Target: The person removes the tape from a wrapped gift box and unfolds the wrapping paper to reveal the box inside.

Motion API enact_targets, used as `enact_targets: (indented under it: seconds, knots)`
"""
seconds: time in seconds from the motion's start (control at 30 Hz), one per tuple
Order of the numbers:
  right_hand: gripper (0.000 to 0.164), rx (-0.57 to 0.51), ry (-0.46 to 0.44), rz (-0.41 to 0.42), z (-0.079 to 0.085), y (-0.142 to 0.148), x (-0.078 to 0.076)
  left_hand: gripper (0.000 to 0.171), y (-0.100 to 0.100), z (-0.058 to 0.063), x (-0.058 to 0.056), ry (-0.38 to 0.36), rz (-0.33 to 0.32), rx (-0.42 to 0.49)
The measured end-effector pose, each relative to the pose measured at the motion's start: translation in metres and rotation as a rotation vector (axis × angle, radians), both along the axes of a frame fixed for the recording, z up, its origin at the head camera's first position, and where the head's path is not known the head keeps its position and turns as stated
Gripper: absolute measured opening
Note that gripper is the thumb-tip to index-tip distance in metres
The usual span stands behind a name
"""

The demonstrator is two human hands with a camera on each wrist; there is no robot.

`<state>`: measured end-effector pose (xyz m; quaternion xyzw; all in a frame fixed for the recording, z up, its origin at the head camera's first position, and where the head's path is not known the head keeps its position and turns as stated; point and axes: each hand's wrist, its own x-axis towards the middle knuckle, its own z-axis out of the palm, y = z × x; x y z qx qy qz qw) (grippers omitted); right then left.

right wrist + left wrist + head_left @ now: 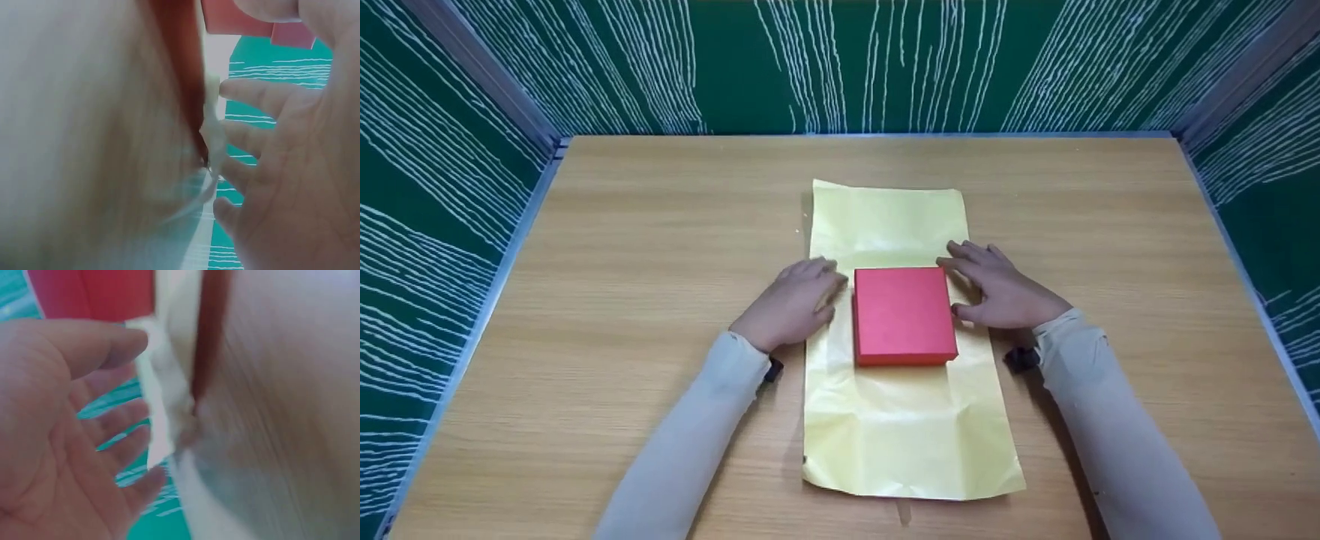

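A closed red box (905, 313) lies on a long sheet of pale yellow paper (900, 442), which is creased near its front end. My left hand (799, 300) is at the paper's left edge, fingers stretched toward the box with a small gap between. On the other side my right hand (1001, 289) spreads its fingers over the paper's right edge, close beside the box. Both wrist views show loose, unclenched fingers with nothing gripped; whether the right fingertips touch the box I cannot tell. The left wrist view also shows the red box (93, 295) beyond the thumb.
The wooden table (660, 210) extends on both sides of the paper. Green walls with white streaks (750, 75) stand along the back and sides, with a blue strip (870, 135) at the table's rear edge. A dark band (1021, 360) sits at the right wrist.
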<state>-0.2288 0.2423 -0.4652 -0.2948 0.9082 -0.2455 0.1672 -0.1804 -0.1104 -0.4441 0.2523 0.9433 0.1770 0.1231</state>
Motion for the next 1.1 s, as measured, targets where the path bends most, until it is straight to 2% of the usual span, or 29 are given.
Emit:
enact_targets:
  seconds: [0.1,0.2,0.3,0.4,0.5,0.67,0.87,1.0,1.1]
  knots:
    - [0.079,0.016,0.004,-0.016,0.001,0.004,0.002,0.059,0.001,0.004,0.023,-0.028,-0.035,-0.014]
    - [0.079,0.012,0.056,0.024,0.004,0.007,0.010,0.080,0.001,0.005,0.045,-0.077,-0.057,-0.033]
    - [0.082,0.002,0.111,0.069,0.008,0.007,0.027,0.100,0.002,0.005,0.061,-0.120,-0.062,-0.072]
    - [0.087,0.009,0.131,0.092,0.011,0.007,0.047,0.114,0.005,0.003,0.071,-0.129,-0.054,-0.100]
    - [0.089,0.034,0.132,0.095,0.012,0.009,0.066,0.122,0.007,0.000,0.076,-0.124,-0.052,-0.108]
    - [0.094,0.072,0.105,0.071,0.012,0.012,0.084,0.127,0.008,-0.004,0.076,-0.125,-0.050,-0.102]
    - [0.101,0.116,0.114,0.083,0.008,0.014,0.093,0.126,0.009,-0.005,0.072,-0.107,-0.039,-0.123]
    - [0.108,0.144,0.119,0.093,0.007,0.014,0.098,0.118,0.012,-0.002,0.077,-0.090,-0.074,-0.126]
    - [0.116,0.158,0.127,0.086,0.009,0.014,0.101,0.120,0.014,0.000,0.082,-0.104,-0.099,-0.128]
